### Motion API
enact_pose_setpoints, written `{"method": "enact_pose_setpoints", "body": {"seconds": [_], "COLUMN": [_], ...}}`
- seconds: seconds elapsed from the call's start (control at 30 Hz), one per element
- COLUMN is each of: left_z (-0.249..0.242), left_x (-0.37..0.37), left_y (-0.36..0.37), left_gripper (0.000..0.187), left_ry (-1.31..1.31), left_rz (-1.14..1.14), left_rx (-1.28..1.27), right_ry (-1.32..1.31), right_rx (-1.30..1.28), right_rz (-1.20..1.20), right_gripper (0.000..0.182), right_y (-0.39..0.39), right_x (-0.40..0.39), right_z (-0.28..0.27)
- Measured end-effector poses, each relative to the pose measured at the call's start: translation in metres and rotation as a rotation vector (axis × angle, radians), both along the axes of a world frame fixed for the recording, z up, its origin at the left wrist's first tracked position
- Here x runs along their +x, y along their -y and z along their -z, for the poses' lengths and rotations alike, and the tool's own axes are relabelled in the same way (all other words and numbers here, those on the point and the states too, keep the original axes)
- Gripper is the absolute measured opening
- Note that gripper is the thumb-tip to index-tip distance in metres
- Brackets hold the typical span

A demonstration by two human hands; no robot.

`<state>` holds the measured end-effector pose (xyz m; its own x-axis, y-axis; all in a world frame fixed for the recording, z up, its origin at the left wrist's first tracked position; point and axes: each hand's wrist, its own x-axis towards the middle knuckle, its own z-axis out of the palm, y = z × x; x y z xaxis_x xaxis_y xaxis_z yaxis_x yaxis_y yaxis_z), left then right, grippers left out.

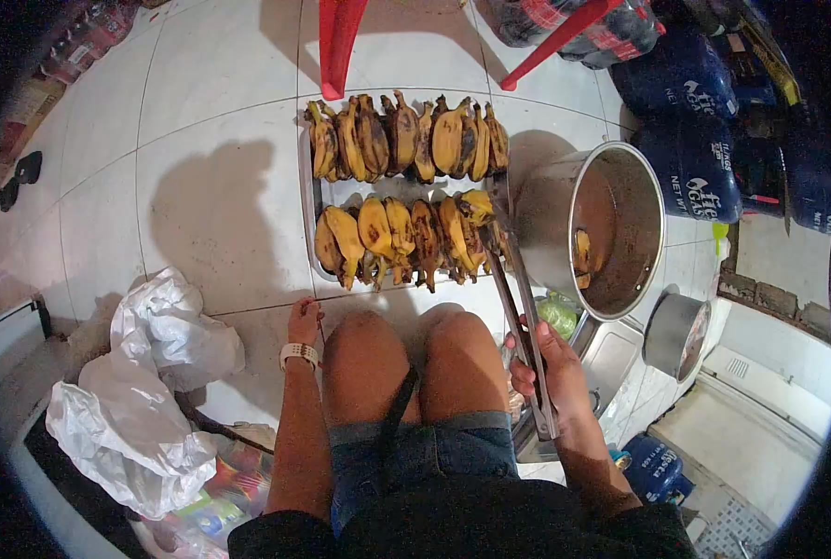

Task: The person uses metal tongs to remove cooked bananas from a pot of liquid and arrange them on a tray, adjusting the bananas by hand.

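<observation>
Two rows of ripe bananas with dark patches, a back row point(401, 140) and a front row point(375, 228), lie on a metal tray point(315, 200) on the floor. My right hand point(553, 373) is closed around metal tongs point(529, 345). The tongs' tips are at a yellow banana point(476, 207) at the right end of the front row; whether they grip it is hard to tell. My left hand point(305, 321), fingers curled, is beside my left knee, below the tray's front left corner. A large pot point(551, 200) lies on its side right of the tray, with banana pieces point(582, 258) inside.
Red stool legs point(341, 47) stand behind the tray. Blue gas cylinders point(681, 168) and bottle packs point(588, 28) are at the back right. A smaller pot point(674, 335) and a metal pan point(611, 359) lie at right. White plastic bags point(136, 419) are at left.
</observation>
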<state>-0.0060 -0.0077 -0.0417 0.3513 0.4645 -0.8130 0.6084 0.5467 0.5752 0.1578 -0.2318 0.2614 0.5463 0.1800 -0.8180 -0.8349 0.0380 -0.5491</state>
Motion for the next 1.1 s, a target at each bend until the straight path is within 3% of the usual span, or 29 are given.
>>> {"method": "enact_pose_setpoints", "body": {"seconds": [0.23, 0.37, 0.47, 0.5, 0.6, 0.67, 0.83, 0.9, 1.1], "left_z": [0.013, 0.003, -0.008, -0.007, -0.003, 0.002, 0.002, 0.0, 0.006], "left_x": [0.001, 0.004, 0.003, 0.0, -0.007, -0.017, -0.021, -0.019, -0.015], "left_y": [0.0, -0.004, -0.007, -0.009, -0.014, -0.015, -0.015, -0.013, -0.009], "left_gripper": [0.017, 0.016, 0.016, 0.016, 0.017, 0.018, 0.019, 0.02, 0.02], "left_ry": [0.09, 0.06, 0.016, 0.015, -0.039, -0.012, -0.022, -0.025, -0.016], "left_rz": [-0.013, -0.047, -0.029, -0.031, -0.011, 0.076, 0.003, 0.001, -0.026], "left_rx": [0.02, -0.022, 0.002, 0.002, 0.012, 0.034, -0.015, -0.013, -0.029], "right_ry": [0.057, 0.234, 0.504, 0.636, 0.835, 1.064, 1.168, 1.138, 1.2], "right_rx": [-0.064, -0.285, -0.594, -0.791, -0.865, -0.908, -0.814, -0.903, -0.923], "right_rz": [-0.129, -0.304, -0.569, -0.788, -0.925, -1.141, -1.259, -1.306, -1.213], "right_gripper": [0.027, 0.028, 0.032, 0.034, 0.032, 0.03, 0.027, 0.026, 0.025], "right_y": [0.002, 0.01, 0.024, 0.032, 0.028, 0.023, -0.007, -0.023, -0.036], "right_x": [-0.002, 0.005, 0.026, 0.04, 0.07, 0.086, 0.107, 0.112, 0.116], "right_z": [0.004, 0.022, 0.034, 0.039, 0.038, 0.039, 0.055, 0.063, 0.09]}}
